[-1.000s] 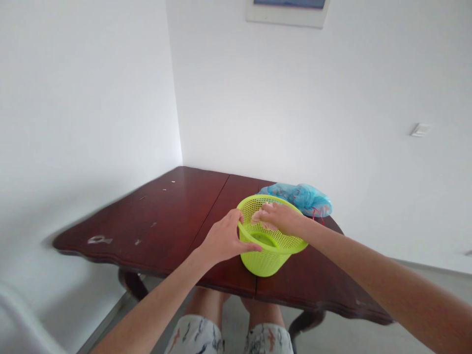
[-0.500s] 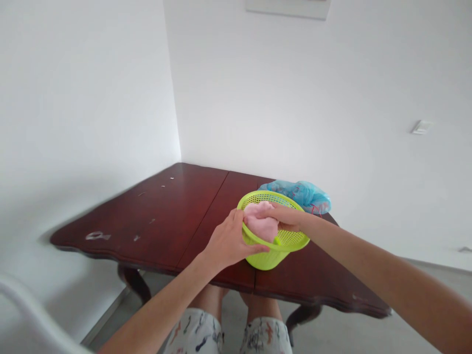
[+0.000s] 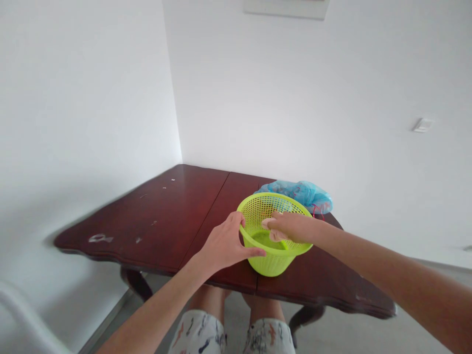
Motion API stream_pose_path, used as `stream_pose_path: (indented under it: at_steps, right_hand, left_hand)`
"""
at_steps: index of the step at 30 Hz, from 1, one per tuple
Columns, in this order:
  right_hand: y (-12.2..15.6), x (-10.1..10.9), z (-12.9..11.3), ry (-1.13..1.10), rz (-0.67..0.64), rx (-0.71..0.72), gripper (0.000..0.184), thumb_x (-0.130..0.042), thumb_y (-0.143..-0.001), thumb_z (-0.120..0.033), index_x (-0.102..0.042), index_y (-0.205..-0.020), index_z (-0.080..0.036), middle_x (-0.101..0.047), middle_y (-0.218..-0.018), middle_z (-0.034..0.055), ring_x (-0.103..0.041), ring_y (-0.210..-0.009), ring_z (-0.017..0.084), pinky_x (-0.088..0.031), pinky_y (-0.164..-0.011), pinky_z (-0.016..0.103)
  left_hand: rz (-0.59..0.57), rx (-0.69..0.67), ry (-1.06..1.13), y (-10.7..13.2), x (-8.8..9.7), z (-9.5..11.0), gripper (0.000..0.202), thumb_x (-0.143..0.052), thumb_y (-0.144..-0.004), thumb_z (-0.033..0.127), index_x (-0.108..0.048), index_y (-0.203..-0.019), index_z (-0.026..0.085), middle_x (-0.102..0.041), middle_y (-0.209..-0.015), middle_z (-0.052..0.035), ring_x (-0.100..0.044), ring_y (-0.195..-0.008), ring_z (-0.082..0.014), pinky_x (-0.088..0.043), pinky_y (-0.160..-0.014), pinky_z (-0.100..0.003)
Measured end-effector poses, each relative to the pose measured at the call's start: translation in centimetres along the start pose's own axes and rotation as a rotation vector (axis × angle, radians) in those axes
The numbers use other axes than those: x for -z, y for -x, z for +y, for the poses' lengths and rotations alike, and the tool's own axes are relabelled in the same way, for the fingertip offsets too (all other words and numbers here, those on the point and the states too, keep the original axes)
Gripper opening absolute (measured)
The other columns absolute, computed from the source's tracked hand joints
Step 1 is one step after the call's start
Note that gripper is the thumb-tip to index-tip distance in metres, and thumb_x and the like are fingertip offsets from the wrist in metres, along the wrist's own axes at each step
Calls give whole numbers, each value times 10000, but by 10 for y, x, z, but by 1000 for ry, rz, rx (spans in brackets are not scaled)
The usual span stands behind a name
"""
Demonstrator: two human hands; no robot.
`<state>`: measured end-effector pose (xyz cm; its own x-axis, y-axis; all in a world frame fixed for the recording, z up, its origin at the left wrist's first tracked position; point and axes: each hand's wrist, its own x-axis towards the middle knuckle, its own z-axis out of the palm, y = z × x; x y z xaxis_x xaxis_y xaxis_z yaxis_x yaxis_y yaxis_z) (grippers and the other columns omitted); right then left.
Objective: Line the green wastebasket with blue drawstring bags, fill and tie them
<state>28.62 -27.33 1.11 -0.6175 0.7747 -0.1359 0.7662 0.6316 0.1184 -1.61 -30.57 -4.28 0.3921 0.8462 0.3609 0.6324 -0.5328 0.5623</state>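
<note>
A lime-green mesh basket (image 3: pixel 271 263) stands on the dark wooden table (image 3: pixel 173 211) near its front edge. My left hand (image 3: pixel 224 243) grips the basket's near-left rim, thumb outside and fingers curled over the edge. My right hand (image 3: pixel 291 227) reaches over the right rim into the basket, its fingers closed on a pink cloth (image 3: pixel 275 236). Only a small part of the cloth shows under the fingers, pressed against the inner wall.
A crumpled blue plastic bag (image 3: pixel 302 192) lies on the table just behind the basket, close to the white wall. Small pale marks dot the table's left half. My knees in patterned shorts (image 3: pixel 236 337) show below the table edge.
Half a second ago the pink cloth was bunched at the basket's near-left rim. My right hand has since slid right and deeper inside, covering most of it. My left hand kept its grip.
</note>
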Motion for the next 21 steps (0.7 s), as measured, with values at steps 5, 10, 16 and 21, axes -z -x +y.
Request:
stream_pose_path:
  at_steps: [5, 10, 16, 21]
  right_hand:
    - [0, 16, -1, -193, 84, 53, 614, -642, -1070, -124, -672, -1669, -254, -726, -1502, 179, -729, -1352, 383, -591, -1195, 570]
    - [13, 28, -20, -826, -6, 47, 604, -878, -974, -350, -725, -1554, -278, -819, -1516, 98, -808, -1361, 333, -676, -1184, 476]
    - [25, 17, -52, -1013, 650, -110, 679, -932, -908, -458, -707, -1525, -284, -777, -1583, 118, -731, -1494, 374, -565, -1343, 609]
    - [34, -2, -63, -968, 1129, -259, 574, -898, -988, -488, -696, -1483, -279, -803, -1416, 100, -775, -1309, 312, -672, -1170, 509]
  left_hand:
    - [38, -18, -23, 2, 5, -2, 911, -941, -747, 982, -513, -1158, 291, -724, -1232, -92, -781, -1085, -391, -584, -885, -504]
    - [19, 42, 9, 2, 7, -6, 904, -1030, -711, 886, -531, -1178, 295, -749, -1235, -85, -798, -1079, -405, -576, -871, -497]
    - [-5, 89, 40, -2, 12, -9, 831, -1009, -787, 801, -531, -1244, 296, -754, -1335, -115, -804, -1180, -447, -600, -893, -517]
    - [-15, 110, 86, -10, 2, -11, 893, -964, -852, 809, -508, -1413, 285, -639, -1644, -220, -740, -1432, -503, -638, -1094, -650]
